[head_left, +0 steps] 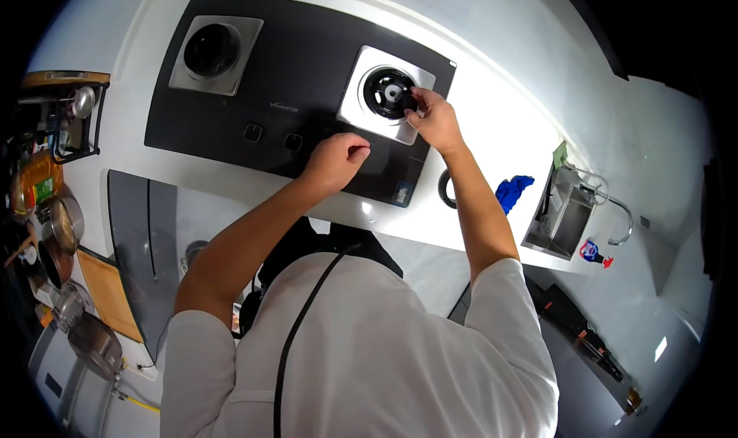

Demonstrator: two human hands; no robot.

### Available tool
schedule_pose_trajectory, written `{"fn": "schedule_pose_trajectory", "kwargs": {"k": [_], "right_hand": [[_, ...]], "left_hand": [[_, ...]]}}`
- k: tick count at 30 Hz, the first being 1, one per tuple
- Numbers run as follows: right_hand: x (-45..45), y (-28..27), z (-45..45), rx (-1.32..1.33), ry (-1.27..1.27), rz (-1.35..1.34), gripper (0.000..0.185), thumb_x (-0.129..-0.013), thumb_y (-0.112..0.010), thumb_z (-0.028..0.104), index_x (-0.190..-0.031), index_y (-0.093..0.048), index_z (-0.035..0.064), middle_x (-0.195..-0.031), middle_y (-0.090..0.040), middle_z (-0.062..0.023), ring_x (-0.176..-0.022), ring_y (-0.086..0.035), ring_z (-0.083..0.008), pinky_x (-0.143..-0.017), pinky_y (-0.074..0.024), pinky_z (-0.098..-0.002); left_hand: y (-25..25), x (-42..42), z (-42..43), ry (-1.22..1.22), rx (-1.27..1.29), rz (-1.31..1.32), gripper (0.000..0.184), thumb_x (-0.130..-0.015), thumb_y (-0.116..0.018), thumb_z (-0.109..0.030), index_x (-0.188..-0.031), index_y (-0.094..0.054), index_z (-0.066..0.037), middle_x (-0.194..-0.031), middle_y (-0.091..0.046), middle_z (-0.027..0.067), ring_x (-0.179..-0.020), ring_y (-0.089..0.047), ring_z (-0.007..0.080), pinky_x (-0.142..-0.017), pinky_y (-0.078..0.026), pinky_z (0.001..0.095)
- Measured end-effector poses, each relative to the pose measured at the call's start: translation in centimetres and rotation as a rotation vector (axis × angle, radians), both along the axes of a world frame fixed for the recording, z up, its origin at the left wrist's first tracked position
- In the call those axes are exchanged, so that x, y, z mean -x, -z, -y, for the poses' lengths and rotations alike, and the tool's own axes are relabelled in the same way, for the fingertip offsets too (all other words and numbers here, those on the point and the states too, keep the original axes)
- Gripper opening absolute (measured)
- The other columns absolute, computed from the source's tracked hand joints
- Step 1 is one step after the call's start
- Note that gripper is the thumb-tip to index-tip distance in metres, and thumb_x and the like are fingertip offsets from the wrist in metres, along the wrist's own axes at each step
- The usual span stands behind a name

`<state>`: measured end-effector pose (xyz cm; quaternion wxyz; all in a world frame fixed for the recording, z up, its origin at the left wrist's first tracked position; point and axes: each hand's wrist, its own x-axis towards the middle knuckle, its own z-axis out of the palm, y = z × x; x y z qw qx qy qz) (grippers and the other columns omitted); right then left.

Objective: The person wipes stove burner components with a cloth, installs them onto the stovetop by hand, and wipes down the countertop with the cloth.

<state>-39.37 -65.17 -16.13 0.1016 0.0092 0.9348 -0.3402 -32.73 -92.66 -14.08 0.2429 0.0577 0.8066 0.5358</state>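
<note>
A black gas stove (269, 77) with two burners lies on the white counter. My right hand (437, 121) is at the right edge of the right burner (390, 92), with its thumb and fingertips closed on the black ring (371, 91) around the burner's centre. My left hand (336, 163) hovers over the stove's front part, between a control knob (293, 142) and the right burner's metal plate (361, 114); its fingers are curled together, and whether they hold anything is hidden. The left burner (210, 51) sits apart from both hands.
Right of the stove, a dark ring (446, 187) is partly behind my right forearm. Beyond it are a blue cloth (513, 193), a sink (565, 215) with a tap, and a spray bottle (590, 251). Pots (63, 223) and a rack (81, 131) stand at far left.
</note>
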Motion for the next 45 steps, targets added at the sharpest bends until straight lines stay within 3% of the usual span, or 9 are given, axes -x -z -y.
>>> {"fn": "schedule_pose_trajectory", "kwargs": {"k": [1,7,20,23,26,31,45], "right_hand": [[0.3,0.9,0.0,-0.031,-0.051,-0.115,0.054,-0.083,-0.083,0.01,-0.134,-0.068,-0.0001,-0.12,-0.074,-0.0189,-0.109,-0.073,-0.0305,-0.097,-0.0568,-0.036],[1.2,1.2,2.1,-0.171,-0.128,-0.31,0.053,-0.079,-0.085,0.013,-0.129,-0.072,0.002,-0.116,-0.074,-0.0206,-0.112,-0.068,-0.0392,-0.102,-0.0548,-0.0449],[0.9,1.7,3.1,-0.224,-0.222,-0.415,0.056,-0.08,-0.084,0.009,-0.133,-0.068,0.0023,-0.115,-0.072,-0.0186,-0.112,-0.065,-0.0379,-0.103,-0.0524,-0.0452],[0.8,1.7,3.2,-0.22,-0.216,-0.462,0.057,-0.078,-0.084,0.008,-0.132,-0.068,0.0009,-0.112,-0.073,-0.0186,-0.109,-0.066,-0.0376,-0.101,-0.0536,-0.0455],[0.8,1.8,3.5,-0.214,-0.194,-0.457,0.056,-0.078,-0.084,0.007,-0.131,-0.069,0.0007,-0.112,-0.073,-0.0184,-0.109,-0.066,-0.0378,-0.101,-0.053,-0.0456],[1.3,1.8,3.8,-0.202,-0.19,-0.456,0.052,-0.079,-0.083,0.007,-0.129,-0.07,0.0007,-0.114,-0.073,-0.0187,-0.11,-0.066,-0.038,-0.102,-0.0526,-0.0456],[1.2,2.4,3.7,-0.26,-0.133,-0.414,0.033,-0.082,-0.085,0.014,-0.111,-0.077,0.001,-0.116,-0.076,-0.0166,-0.109,-0.069,-0.0368,-0.101,-0.0545,-0.044]], "left_hand": [[-0.2,0.0,0.2,0.003,0.012,0.017,0.023,-0.1,-0.074,-0.019,-0.117,-0.076,-0.003,-0.112,-0.077,0.0148,-0.095,-0.073,0.0255,-0.086,-0.057,0.0361],[-0.2,0.0,1.0,0.001,0.032,0.047,0.024,-0.102,-0.072,-0.02,-0.118,-0.076,-0.003,-0.115,-0.077,0.0159,-0.097,-0.073,0.0278,-0.088,-0.058,0.0372],[-0.4,-0.1,2.3,-0.001,0.047,0.06,0.025,-0.105,-0.069,-0.02,-0.12,-0.076,-0.002,-0.119,-0.076,0.0167,-0.101,-0.074,0.0288,-0.091,-0.058,0.0382],[0.5,-0.6,2.0,-0.068,-0.002,0.007,0.021,-0.1,-0.072,-0.019,-0.112,-0.076,-0.002,-0.107,-0.076,0.0177,-0.095,-0.074,0.0327,-0.085,-0.058,0.0409],[0.6,-0.7,2.0,-0.07,-0.009,0.01,0.021,-0.099,-0.072,-0.018,-0.112,-0.076,-0.002,-0.107,-0.076,0.0176,-0.094,-0.074,0.0323,-0.085,-0.058,0.0407],[0.4,-0.4,1.8,0.01,0.036,0.046,0.025,-0.104,-0.069,-0.021,-0.119,-0.076,-0.002,-0.117,-0.076,0.017,-0.101,-0.074,0.0291,-0.09,-0.059,0.0386],[0.2,-0.3,1.2,0.006,0.043,0.061,0.025,-0.105,-0.069,-0.02,-0.12,-0.076,-0.001,-0.119,-0.076,0.0173,-0.102,-0.074,0.0297,-0.092,-0.059,0.0387]]}}
